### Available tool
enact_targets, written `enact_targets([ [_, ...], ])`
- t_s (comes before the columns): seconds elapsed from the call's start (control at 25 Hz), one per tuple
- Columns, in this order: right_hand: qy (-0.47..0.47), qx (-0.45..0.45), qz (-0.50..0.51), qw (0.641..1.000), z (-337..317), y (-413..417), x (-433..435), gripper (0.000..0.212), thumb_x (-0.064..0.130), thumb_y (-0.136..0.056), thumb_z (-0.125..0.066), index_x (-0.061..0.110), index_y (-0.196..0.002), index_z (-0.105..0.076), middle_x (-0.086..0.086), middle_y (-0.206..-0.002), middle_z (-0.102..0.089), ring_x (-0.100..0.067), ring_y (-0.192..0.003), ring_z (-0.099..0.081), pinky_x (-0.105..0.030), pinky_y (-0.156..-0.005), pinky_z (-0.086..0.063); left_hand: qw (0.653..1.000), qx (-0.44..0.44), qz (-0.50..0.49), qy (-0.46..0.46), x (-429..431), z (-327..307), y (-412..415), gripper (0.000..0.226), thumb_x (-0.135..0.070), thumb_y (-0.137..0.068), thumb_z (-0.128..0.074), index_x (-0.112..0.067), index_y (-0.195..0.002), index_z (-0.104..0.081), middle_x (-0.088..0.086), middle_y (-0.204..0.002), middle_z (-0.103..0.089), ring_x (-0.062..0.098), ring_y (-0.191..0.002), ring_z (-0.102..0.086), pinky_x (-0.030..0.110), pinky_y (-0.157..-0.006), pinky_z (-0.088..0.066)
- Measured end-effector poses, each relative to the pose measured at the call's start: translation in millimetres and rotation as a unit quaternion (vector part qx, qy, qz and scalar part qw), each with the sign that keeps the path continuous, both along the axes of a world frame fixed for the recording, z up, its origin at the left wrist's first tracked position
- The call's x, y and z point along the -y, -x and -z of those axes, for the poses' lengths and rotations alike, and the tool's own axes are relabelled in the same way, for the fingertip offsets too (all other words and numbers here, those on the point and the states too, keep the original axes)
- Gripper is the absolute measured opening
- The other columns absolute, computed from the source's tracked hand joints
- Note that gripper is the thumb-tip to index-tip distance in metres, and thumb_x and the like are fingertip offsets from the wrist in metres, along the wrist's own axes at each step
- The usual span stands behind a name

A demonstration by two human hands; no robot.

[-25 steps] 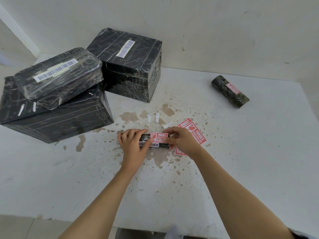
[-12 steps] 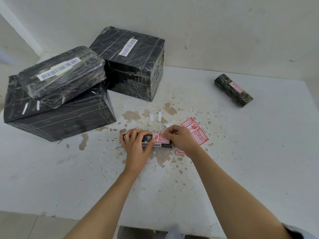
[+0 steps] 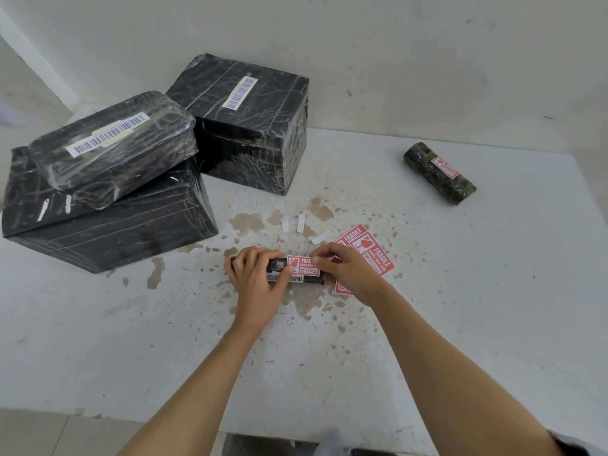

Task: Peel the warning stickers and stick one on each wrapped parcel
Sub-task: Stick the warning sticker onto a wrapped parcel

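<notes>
A small black wrapped parcel lies on the white table in front of me. My left hand grips its left end, fingers curled over the top and thumb on the front. A red FRAGILE sticker sits on the parcel's top, above a barcode strip. My right hand has its fingertips on the sticker's right end. Under that hand lies the sheet of red FRAGILE stickers. Another small wrapped parcel with a red sticker on it lies at the far right.
Three larger black wrapped parcels with barcodes stand at the back left: a tall box, a flat box and a rounded pack on top of it. Three white backing strips lie on the stained table. The wall is close behind.
The small parcel has been turned slightly in my hands, so the sticker's face shows more fully. My right fingertips stay at the sticker's right end. Nothing else moved.
</notes>
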State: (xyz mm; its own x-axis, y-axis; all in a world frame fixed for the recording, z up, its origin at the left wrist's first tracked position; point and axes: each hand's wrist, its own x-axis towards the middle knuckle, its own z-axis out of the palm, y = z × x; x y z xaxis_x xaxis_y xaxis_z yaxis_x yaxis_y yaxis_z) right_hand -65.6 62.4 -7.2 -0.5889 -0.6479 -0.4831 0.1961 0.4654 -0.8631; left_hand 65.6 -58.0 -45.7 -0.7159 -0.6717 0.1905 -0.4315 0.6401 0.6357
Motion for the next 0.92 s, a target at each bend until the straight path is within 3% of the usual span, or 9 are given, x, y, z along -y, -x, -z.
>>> enact_targets([
  [0.16, -0.005, 0.023, -0.019, 1.000, -2, 3, -5, 0.024, 0.000, -0.084, -0.066, 0.013, -0.104, -0.064, -0.005, -0.103, -0.064, -0.014, -0.078, -0.060, -0.024, -0.069, -0.054, 1.000, -0.002, 0.013, 0.003, 3, 0, -1, 0.050, -0.060, -0.080, -0.043, -0.021, -0.103, -0.065, -0.006, -0.108, -0.055, 0.018, -0.119, -0.037, 0.022, -0.108, 0.011],
  [0.28, -0.013, 0.004, -0.040, 0.999, -4, 3, -6, 0.029, -0.002, -0.080, -0.069, 0.012, -0.105, -0.063, -0.006, -0.100, -0.066, -0.013, -0.073, -0.061, -0.026, -0.070, -0.055, 1.000, 0.001, -0.001, -0.007, 1, 0, 0, 0.050, -0.060, -0.077, -0.043, -0.021, -0.100, -0.065, -0.007, -0.105, -0.055, 0.019, -0.118, -0.039, 0.034, -0.112, 0.006],
  [0.44, -0.037, -0.061, -0.068, 0.995, -2, -1, -6, 0.036, -0.004, -0.076, -0.071, 0.011, -0.107, -0.061, -0.006, -0.091, -0.066, -0.009, -0.060, -0.060, -0.016, -0.055, -0.050, 0.993, 0.037, -0.104, -0.032, -10, -8, 17, 0.048, -0.069, -0.071, -0.053, -0.024, -0.084, -0.062, -0.010, -0.093, -0.053, 0.017, -0.115, -0.036, 0.041, -0.113, 0.001],
  [0.6, -0.039, -0.090, -0.064, 0.993, 0, -2, -5, 0.036, -0.001, -0.076, -0.072, 0.013, -0.107, -0.061, -0.004, -0.097, -0.062, -0.009, -0.064, -0.057, -0.013, -0.052, -0.046, 0.985, 0.064, -0.153, -0.055, -15, -12, 28, 0.028, -0.048, -0.075, -0.069, -0.022, -0.076, -0.057, -0.009, -0.089, -0.050, 0.021, -0.116, -0.036, 0.041, -0.114, 0.004],
  [0.72, -0.044, -0.101, -0.064, 0.992, 3, -2, -5, 0.036, 0.001, -0.076, -0.073, 0.016, -0.107, -0.061, -0.004, -0.101, -0.063, -0.012, -0.071, -0.058, -0.016, -0.056, -0.046, 0.981, 0.073, -0.169, -0.067, -14, -13, 30, 0.020, -0.039, -0.079, -0.065, -0.022, -0.075, -0.058, -0.008, -0.091, -0.052, 0.021, -0.117, -0.036, 0.042, -0.116, 0.005],
  [0.84, -0.038, -0.108, -0.069, 0.991, 3, -1, -5, 0.034, 0.002, -0.078, -0.072, 0.017, -0.106, -0.061, -0.002, -0.100, -0.061, -0.010, -0.072, -0.057, -0.011, -0.054, -0.046, 0.977, 0.086, -0.180, -0.075, -12, -16, 35, 0.016, -0.034, -0.083, -0.061, -0.020, -0.076, -0.060, -0.007, -0.094, -0.053, 0.021, -0.118, -0.035, 0.040, -0.114, 0.006],
  [0.92, -0.033, -0.142, -0.076, 0.986, 2, -1, -6, 0.036, 0.005, -0.081, -0.070, 0.020, -0.112, -0.060, 0.001, -0.103, -0.059, -0.009, -0.082, -0.057, -0.011, -0.057, -0.047, 0.982, 0.090, -0.155, -0.054, -7, -16, 32, 0.018, -0.035, -0.087, -0.057, -0.019, -0.080, -0.063, -0.008, -0.092, -0.054, 0.021, -0.115, -0.038, 0.041, -0.114, -0.004],
])
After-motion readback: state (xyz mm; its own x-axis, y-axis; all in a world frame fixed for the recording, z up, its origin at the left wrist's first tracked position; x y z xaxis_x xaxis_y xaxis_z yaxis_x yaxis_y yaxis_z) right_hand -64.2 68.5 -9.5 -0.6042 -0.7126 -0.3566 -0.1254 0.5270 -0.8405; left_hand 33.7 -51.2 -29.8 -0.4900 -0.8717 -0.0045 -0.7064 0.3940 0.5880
